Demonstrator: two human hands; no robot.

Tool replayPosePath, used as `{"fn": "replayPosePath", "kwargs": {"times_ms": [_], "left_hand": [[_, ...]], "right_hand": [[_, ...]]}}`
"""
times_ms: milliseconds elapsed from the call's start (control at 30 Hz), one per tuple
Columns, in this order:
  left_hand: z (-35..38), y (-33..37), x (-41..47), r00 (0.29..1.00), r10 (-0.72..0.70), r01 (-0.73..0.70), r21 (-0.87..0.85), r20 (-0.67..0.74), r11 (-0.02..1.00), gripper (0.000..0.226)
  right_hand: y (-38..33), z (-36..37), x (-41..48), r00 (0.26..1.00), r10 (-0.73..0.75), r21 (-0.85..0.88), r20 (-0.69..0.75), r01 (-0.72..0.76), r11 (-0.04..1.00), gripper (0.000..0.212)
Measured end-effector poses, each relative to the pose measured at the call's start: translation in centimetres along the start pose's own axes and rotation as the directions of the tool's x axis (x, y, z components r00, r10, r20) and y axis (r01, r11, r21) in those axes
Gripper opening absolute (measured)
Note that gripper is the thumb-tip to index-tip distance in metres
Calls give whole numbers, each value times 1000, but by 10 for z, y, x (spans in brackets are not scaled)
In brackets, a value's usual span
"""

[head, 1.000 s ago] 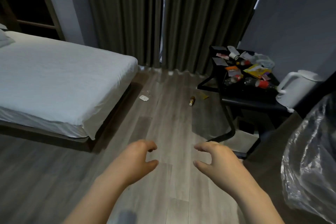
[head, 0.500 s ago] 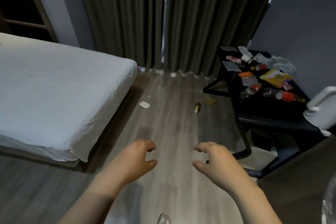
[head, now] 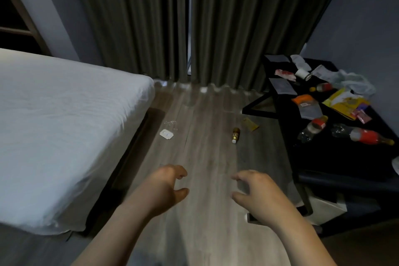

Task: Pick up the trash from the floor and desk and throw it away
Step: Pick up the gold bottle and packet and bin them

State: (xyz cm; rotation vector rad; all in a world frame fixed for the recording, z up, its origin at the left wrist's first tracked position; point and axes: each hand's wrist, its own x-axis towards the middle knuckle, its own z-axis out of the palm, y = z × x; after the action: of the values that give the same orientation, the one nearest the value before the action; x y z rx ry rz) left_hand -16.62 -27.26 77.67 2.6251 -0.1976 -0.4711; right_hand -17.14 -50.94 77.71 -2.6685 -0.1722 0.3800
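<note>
1. Here, the left hand (head: 164, 188) and right hand (head: 259, 194) hover over the floor (head: 207, 157), fingers loosely curled, holding nothing.
2. Ahead, a small amber bottle (head: 235, 135) lies on the floor, its long axis running away from the person and its white cap nearest; the label is unreadable.
3. On the black bench (head: 336, 157), a red-labelled bottle (head: 364, 137) lies sideways, cap pointing right.
</note>
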Motion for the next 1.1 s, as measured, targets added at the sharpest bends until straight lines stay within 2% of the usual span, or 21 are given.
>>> {"fn": "replayPosePath", "kwargs": {"times_ms": [233, 467, 633, 933, 1100], "left_hand": [[-35, -24, 112, 998, 45, -45, -5, 35, 999, 45], [-83, -51, 214, 995, 93, -92, -24, 42, 995, 45], [-101, -61, 276, 986, 129, -129, -11, 101, 992, 47], [-110, -50, 374, 975, 149, -146, -32, 166, 989, 46], [-117, -31, 439, 980, 132, -137, 18, 148, 990, 46]], "right_hand": [[0, -9, 104, 997, 69, -18, -26, -70, 997, 49], [-21, -28, 202, 989, 148, 42, -22, -147, 988, 43], [-20, -34, 254, 975, 220, 70, -12, -218, 973, 43], [15, -54, 339, 969, 248, 2, -5, -248, 969, 36], [52, -76, 398, 970, 242, 12, -8, -242, 970, 44]]}}
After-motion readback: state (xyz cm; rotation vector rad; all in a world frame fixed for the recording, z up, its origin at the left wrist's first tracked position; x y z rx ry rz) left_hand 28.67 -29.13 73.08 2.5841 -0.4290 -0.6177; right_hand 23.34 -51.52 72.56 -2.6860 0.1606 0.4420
